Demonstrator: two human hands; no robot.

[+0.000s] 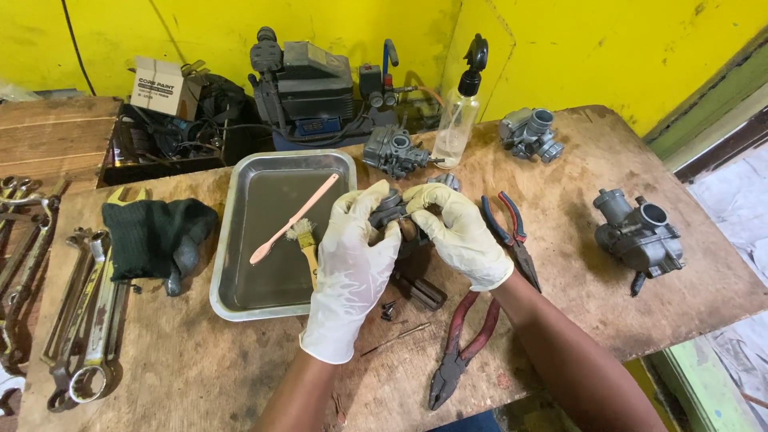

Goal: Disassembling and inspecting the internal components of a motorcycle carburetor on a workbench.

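Both my hands wear pale latex gloves and hold a small grey carburetor [390, 210] above the wooden bench [200, 368]. My left hand [352, 268] grips it from the left and below. My right hand [458, 232] closes on it from the right, fingertips on its top. Most of the carburetor is hidden by my fingers. Small dark parts and screws [416, 292] lie on the bench just under my hands. A metal tray [240, 280] sits to the left, holding a pink toothbrush [293, 220] and a small paintbrush [306, 240].
Red-handled pliers [458, 348] and blue-red needle-nose pliers [512, 240] lie near my right arm. Three more carburetors [638, 236], [530, 132], [394, 150] stand on the bench, with a spray bottle [458, 120]. Wrenches [84, 320] and a dark cloth [156, 236] lie left; a compressor [312, 88] is behind.
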